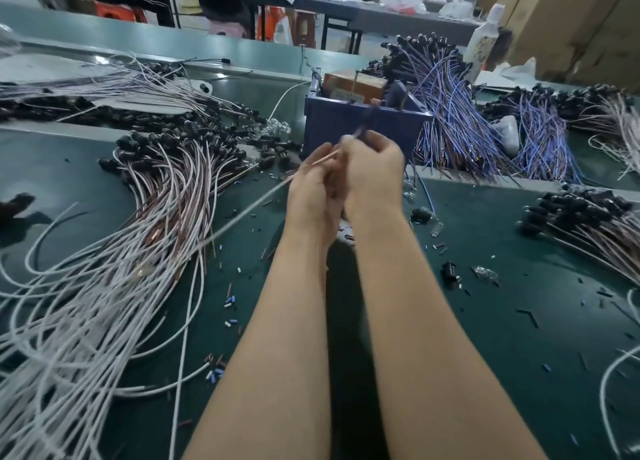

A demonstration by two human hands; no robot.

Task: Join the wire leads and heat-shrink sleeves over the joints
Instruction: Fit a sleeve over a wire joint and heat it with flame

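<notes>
Both my hands meet above the green table [485, 321], just in front of a blue bin [346, 127]. My left hand [311, 189] grips a thin white wire [242, 214] that trails down to the left toward the wire pile. My right hand [374, 169] pinches the wire's end, where a bare copper lead [325, 158] and a small blurred tip stick up between the fingers. The joint itself is hidden by my fingers and motion blur.
A large pile of white and copper leads with black caps [149, 189] covers the left. Blue-purple wire bundles [450, 113] lie behind the bin, more capped leads [581, 217] at right. Small sleeve offcuts [228, 302] scatter the table.
</notes>
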